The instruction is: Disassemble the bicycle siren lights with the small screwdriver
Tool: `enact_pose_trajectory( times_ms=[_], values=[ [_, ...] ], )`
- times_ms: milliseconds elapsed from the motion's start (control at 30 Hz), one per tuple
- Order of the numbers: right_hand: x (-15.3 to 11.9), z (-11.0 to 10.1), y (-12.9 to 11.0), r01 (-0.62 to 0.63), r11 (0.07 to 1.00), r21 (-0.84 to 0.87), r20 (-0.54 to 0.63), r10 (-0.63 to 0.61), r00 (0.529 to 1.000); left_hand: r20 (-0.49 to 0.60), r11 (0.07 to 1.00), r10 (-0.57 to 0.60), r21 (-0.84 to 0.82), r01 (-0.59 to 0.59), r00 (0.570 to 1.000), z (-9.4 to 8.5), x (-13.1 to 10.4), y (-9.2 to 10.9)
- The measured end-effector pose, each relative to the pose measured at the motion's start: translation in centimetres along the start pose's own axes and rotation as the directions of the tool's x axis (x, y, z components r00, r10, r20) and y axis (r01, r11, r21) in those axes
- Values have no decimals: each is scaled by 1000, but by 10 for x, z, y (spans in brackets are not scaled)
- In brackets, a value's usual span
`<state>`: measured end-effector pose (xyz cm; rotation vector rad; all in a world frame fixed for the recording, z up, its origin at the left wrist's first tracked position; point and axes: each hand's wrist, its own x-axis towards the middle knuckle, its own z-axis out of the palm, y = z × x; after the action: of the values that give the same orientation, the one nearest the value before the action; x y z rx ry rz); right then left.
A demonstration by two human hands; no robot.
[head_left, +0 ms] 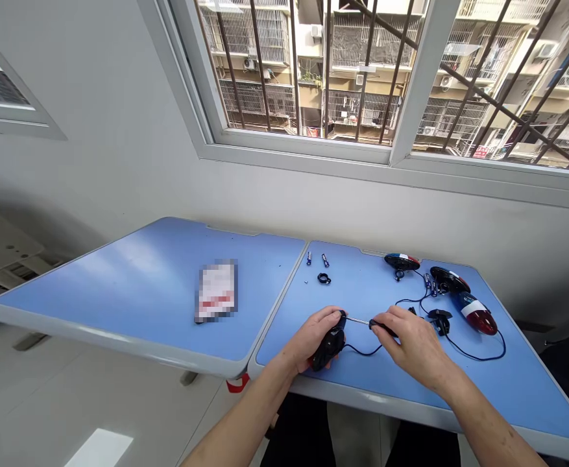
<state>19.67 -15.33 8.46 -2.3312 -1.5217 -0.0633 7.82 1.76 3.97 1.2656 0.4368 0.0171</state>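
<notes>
Here, left hand (314, 334) clasps a black device (329, 350); right hand (413, 340) grips a screwdriver (359, 321) pointed leftward at it.

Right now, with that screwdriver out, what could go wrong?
The screwdriver could slip: its tip is at the black gadget, close to the left hand holding it, so that hand might get poked.

The gadget is near the front edge of the table, so it might fall if the grip loosens.

The black cord between the gadget and the right hand might get snagged.
</notes>
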Motion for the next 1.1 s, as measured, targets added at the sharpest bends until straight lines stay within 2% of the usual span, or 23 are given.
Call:
enact_pose_trajectory(
  times_ms=[200,333,433,533,800,1100],
  values=[
    [-1,6,7,48,993,106,-69,-41,997,17,1000,-3,-2,3,1000,-1,1,0],
    [0,8,3,2,984,177,-30,3,1000,40,1000,-6,-14,6,999,-3,1,1],
    [1,4,-2,-33,990,136,4,32,999,37,1000,-8,-5,8,999,-3,2,1],
    [2,2,-3,-17,997,76,14,16,1000,26,1000,-3,-6,3,1000,-3,2,1],
    [0,8,1,11,997,79,-85,-5,996,6,997,-4,-78,4,1000,0,0,6],
    [-1,9,3,11,992,122,-128,5,992,45,970,-36,-240,46,998,-5,3,0]
  ],
)
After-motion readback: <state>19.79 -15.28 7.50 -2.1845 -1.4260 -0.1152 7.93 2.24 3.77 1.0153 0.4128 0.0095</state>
